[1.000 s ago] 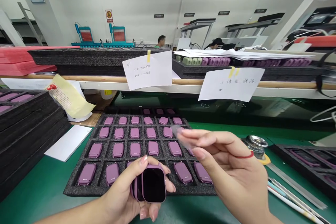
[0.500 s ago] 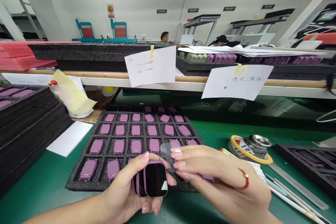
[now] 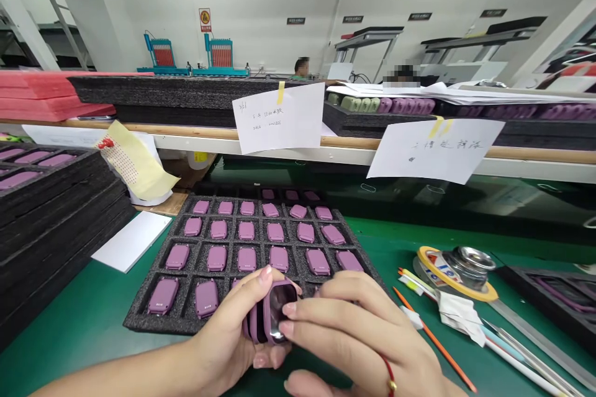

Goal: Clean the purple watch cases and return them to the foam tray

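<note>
My left hand (image 3: 233, 338) is closed round a small stack of purple-framed watch bodies (image 3: 274, 313) with dark glossy screens, held at bottom centre over the tray's front edge. My right hand (image 3: 358, 329) lies over the front watch, its fingertips touching the screen's right side; its fingers are apart, and its thumb is lower down, off the watch. Whether a clear film lies under the fingertips cannot be made out. Behind the hands, a black foam tray (image 3: 158, 321) holds rows of purple watch bodies (image 3: 216, 258), backs up, one per compartment. The hands hide part of its front right.
A tape roll (image 3: 433, 273) with a metal-topped jar stands at right, beside an orange stick (image 3: 437, 344), crumpled tissue (image 3: 460, 316), tweezers and a steel ruler. Stacked foam trays (image 3: 60, 217) rise at left, near white paper (image 3: 133, 240). A shelf (image 3: 344, 154) spans behind; two people sit beyond.
My right hand has moved left and down onto the front watch; the clear film seen in its fingers no longer shows clearly. The stack is turned slightly. The view has shifted, showing the orange stick.
</note>
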Demonstrator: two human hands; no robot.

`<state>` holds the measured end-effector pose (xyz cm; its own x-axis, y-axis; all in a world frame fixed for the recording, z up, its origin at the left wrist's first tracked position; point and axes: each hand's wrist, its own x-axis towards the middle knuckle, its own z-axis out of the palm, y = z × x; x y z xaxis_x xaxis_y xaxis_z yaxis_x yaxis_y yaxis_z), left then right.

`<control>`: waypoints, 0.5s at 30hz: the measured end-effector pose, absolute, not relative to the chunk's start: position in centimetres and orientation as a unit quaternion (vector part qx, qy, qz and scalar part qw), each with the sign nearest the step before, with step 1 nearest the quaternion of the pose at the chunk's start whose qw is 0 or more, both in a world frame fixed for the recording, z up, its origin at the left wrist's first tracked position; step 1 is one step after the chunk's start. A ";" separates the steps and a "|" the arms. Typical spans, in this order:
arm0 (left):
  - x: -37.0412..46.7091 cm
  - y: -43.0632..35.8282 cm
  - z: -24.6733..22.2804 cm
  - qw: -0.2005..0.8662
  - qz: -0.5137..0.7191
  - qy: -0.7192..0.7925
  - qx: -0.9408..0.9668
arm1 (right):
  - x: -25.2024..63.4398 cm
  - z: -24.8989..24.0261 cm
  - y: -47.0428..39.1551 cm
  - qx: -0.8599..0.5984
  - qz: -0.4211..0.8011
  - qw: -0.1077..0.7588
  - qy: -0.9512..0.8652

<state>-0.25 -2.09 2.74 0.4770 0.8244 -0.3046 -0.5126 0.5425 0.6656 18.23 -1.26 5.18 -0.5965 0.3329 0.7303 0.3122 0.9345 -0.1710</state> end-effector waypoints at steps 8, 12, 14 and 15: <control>0.1 -2.3 2.4 0.802 0.439 0.291 0.283 | 17.1 3.9 -1.2 -0.265 0.188 0.437 -0.839; -0.3 -2.0 2.6 0.812 0.436 0.306 0.241 | 17.8 4.4 -0.7 -0.253 0.199 0.452 -0.832; -0.4 -1.9 2.7 0.811 0.432 0.322 0.227 | 17.9 4.4 -0.6 -0.245 0.205 0.447 -0.835; -0.5 -2.0 2.7 0.812 0.427 0.326 0.226 | 17.9 4.4 -0.6 -0.244 0.208 0.444 -0.836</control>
<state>-0.49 -1.95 2.73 0.4217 0.8416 -0.3374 -0.5472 0.5329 0.6454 17.87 -0.57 4.39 -0.4861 0.5935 0.6415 0.2234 0.7940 -0.5653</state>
